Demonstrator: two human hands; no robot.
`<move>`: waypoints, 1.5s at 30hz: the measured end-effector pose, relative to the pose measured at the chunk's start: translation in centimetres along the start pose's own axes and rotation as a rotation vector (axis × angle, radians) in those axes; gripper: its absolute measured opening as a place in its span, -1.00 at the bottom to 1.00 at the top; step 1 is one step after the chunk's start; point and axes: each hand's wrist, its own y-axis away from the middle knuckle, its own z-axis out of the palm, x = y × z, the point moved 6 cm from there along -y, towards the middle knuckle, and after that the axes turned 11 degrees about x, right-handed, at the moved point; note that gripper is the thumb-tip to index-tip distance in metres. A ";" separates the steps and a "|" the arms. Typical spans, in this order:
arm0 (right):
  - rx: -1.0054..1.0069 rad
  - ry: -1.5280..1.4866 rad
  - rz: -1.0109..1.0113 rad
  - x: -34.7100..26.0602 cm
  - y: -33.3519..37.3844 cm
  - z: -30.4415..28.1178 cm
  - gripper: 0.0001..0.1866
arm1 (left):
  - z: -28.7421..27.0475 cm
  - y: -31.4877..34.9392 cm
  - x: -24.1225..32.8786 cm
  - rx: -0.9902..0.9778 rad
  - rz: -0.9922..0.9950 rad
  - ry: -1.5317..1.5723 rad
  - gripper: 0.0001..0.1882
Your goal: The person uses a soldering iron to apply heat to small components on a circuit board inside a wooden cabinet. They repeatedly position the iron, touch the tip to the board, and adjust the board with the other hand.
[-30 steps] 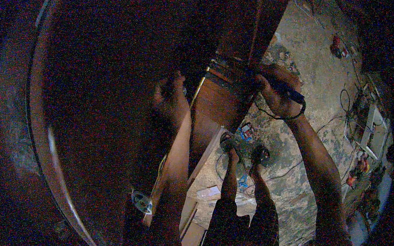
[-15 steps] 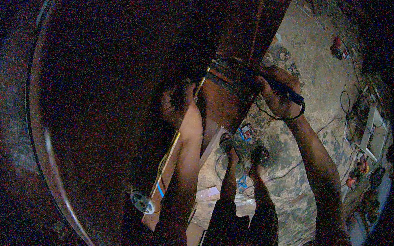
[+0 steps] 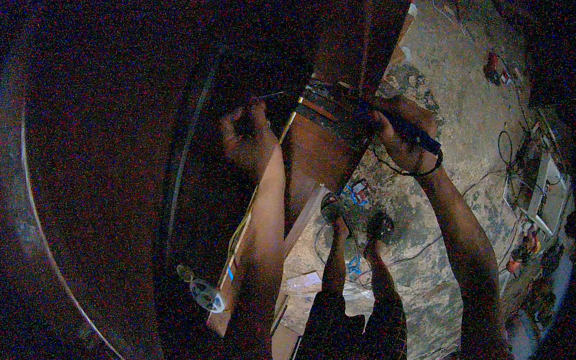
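Note:
My right hand (image 3: 398, 149) is closed round a black stick-shaped tool (image 3: 422, 139) with a looped cord at its end. The tool's far end reaches a dark banded fitting (image 3: 326, 106) across a reddish-brown wooden board (image 3: 316, 149). Left of the board, my left hand (image 3: 248, 133) has its fingers curled in deep shadow. A thin pale line, perhaps a wire, runs from near these fingertips toward the fitting; whether they grip it is too dark to tell. Beside my left forearm lies a pale strip along an edge, with a round white spoked disc (image 3: 206, 296) near its lower end.
A large dark panel (image 3: 93, 190) fills the left side. My feet stand on a stained floor (image 3: 429, 264) below. Cables, a blue-and-red item (image 3: 359, 192), a red item (image 3: 492, 68) and a pale metal frame (image 3: 544, 196) lie on the floor.
My left hand has shifted slightly left and up, away from the board. The dark panel's edge has moved left, and a pale straight line now shows on it. My right hand has stayed nearly still.

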 end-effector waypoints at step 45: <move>-0.002 0.022 0.075 0.2 -0.3 -0.3 -0.81 | 3.2 -0.7 1.9 -0.090 0.405 -0.098 -0.79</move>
